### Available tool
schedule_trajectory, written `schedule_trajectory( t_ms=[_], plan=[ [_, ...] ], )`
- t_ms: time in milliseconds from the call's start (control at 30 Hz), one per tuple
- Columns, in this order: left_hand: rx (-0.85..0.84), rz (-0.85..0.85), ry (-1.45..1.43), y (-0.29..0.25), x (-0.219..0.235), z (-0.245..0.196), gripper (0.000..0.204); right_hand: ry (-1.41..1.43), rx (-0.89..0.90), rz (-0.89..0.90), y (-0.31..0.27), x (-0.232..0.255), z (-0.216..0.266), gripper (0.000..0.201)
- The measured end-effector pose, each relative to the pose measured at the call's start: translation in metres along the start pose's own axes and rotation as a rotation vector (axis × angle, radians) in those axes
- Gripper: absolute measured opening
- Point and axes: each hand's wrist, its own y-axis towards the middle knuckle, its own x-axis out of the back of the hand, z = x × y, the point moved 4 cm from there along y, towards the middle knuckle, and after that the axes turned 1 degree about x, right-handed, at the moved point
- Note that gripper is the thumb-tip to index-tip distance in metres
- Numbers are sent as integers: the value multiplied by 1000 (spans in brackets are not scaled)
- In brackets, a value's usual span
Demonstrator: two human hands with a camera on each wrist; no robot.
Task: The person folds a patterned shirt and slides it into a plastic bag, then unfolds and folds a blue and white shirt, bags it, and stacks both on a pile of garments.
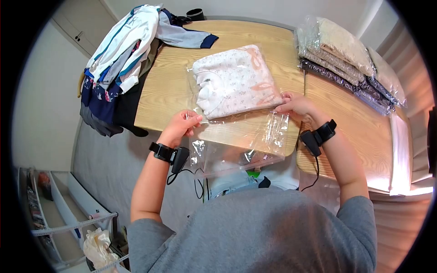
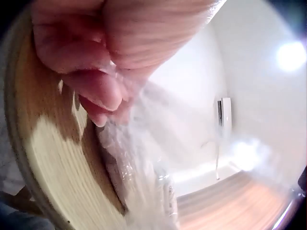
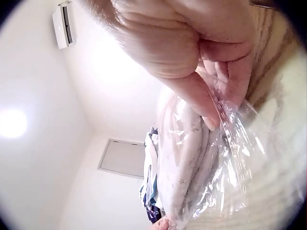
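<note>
A folded white garment with a small floral print and peach patches (image 1: pixel 236 84) lies inside a clear plastic bag (image 1: pixel 227 157) on the wooden table. The bag's loose open end reaches over the table's near edge toward the person. My left hand (image 1: pixel 182 123) pinches the bag's left side, near the garment's lower left corner; in the left wrist view the film stretches out from between thumb and fingers. At the garment's lower right corner, my right hand (image 1: pixel 295 105) pinches the bag's right side seam, as the right wrist view shows.
Clothes (image 1: pixel 118 63) are heaped on the table's left end, some hanging over its edge. Bagged folded items (image 1: pixel 346 54) are stacked on the second table (image 1: pixel 350 136) at right. A divided storage rack (image 1: pixel 68 214) stands on the floor at lower left. Cables hang from both wrist cameras.
</note>
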Motion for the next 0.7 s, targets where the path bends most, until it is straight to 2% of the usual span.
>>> schedule_trajectory(
  t_ms=[33,67,133,167,200,233,267,300,367,400,433,467,500,533,633,700],
  plan=[
    [21,-6,-14,-4,2,0,23,-7,3,-32,-4,2,-2,30],
    [40,-12,-28,-7,3,2,24,-5,-1,-31,-7,3,-4,30],
    [77,22,-22,-11,5,10,23,-172,-228,-63,-26,-1,-4,23],
    [72,29,-64,-11,5,15,22,-178,-189,-52,-30,-2,-7,16],
    [66,36,-104,-13,2,15,22,-175,-191,-56,-35,-5,-6,16],
    [69,43,-101,-15,0,16,22,-178,-116,-67,-39,-12,-1,17],
    [65,6,-91,-16,-1,15,26,-183,-40,-79,-41,-17,4,19],
    [59,-30,-81,-17,-3,13,29,-181,-40,-88,-38,-17,6,19],
    [53,-3,-127,-15,-6,11,35,-213,14,-239,-25,-6,19,30],
    [48,16,-172,-14,-5,9,41,-211,27,-247,-14,-1,20,30],
    [74,14,-229,-10,-2,14,55,-162,59,-180,-1,-2,20,34],
    [56,18,-221,-6,0,16,55,-116,93,-110,9,-2,22,39],
    [74,42,-259,-6,-2,14,57,-60,93,-125,5,-18,33,37],
    [95,65,-299,-6,-3,13,59,-62,108,-127,12,-14,35,37],
    [87,28,-291,-11,-11,6,59,-118,-48,-150,41,-2,29,29],
    [94,19,-301,-13,-10,4,57,-53,-19,-197,48,-6,21,26]
  ],
)
